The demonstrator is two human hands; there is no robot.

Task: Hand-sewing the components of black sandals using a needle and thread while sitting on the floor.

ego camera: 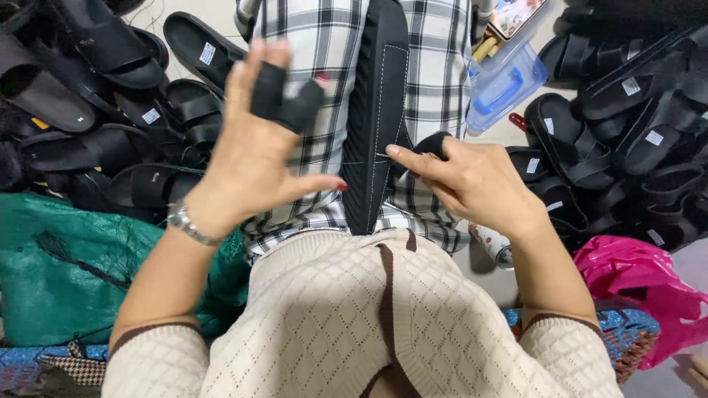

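Note:
A long black shoe sole (377, 110) with white stitching stands upright between my knees, on a black-and-white checked cloth (435, 66). My right hand (476, 184) presses against the sole's right edge, thumb on the stitching, a black finger guard on its forefinger; it seems to pinch a thin thread that runs leftward. My left hand (254, 151) is raised to the left of the sole, fingers spread, with black fabric guards on two fingertips and a metal watch at the wrist. It grips nothing that I can see.
Piles of black sandals (110, 96) lie at the left and more black sandals (627, 125) at the right. A clear blue plastic box (505, 85) sits beyond my right hand. A green bag (59, 273) is at my left, a pink bag (627, 280) at my right.

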